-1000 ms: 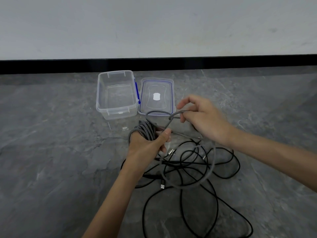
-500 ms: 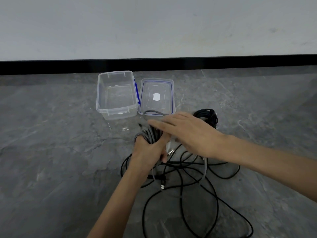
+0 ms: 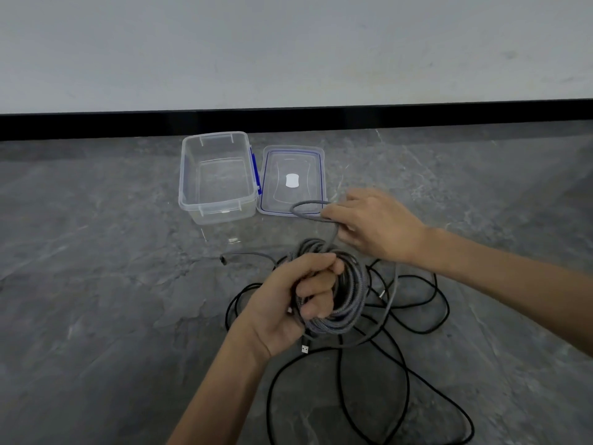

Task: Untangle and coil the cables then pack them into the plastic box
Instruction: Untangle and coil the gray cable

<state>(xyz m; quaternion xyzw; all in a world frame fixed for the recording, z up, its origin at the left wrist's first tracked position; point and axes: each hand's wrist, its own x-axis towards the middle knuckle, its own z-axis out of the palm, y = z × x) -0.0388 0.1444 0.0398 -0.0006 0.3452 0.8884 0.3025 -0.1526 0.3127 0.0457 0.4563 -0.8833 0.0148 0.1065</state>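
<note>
Right hand (image 3: 382,224) has lifted off the coil and now pinches a fresh loop of grey braided cable (image 3: 351,285) just right of the clear rectangular plastic box (image 3: 192,175). The left hand (image 3: 288,300) clenches the wound turns in front of the box, keeping them gathered.

The grey cable (image 3: 351,300) is mostly coiled, one loose loop reaching over the lid (image 3: 316,162). The black cable (image 3: 447,308) sprawls tangled below. The clear box (image 3: 221,213) stands open, lid flat beside it.
</note>
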